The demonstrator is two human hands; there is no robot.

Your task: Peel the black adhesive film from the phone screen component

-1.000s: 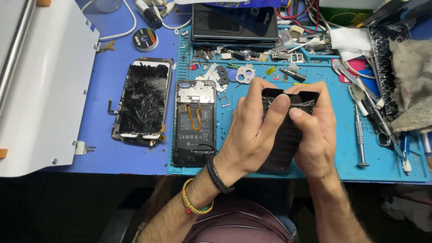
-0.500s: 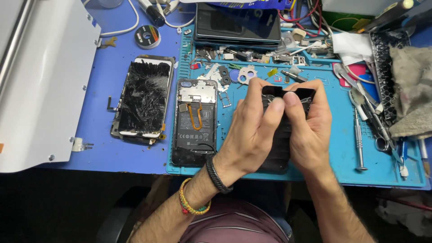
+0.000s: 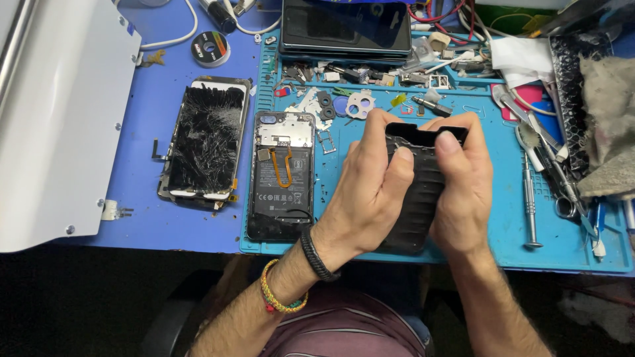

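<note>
I see both hands gripping black case (image 3: pixel 418 198) over blue mat (image 3: pixel 503 231): left hand (image 3: pixel 370 192), right hand (image 3: pixel 463 185), thumbs pressing far edge. Opened phone (image 3: pixel 281 175) left; cracked screen (image 3: pixel 205 142) further left.

Bright, even overhead light falls on the blue tabletop (image 3: pixel 165 225), with only short, soft shadows under the hands and no harsh glare apart from a dull sheen on the white panel (image 3: pixel 59 119) far left of the fingers (image 3: pixel 403 158). Below the wrists the view drops into near-black. Focus is sharp at centre; edges bow slightly.
</note>
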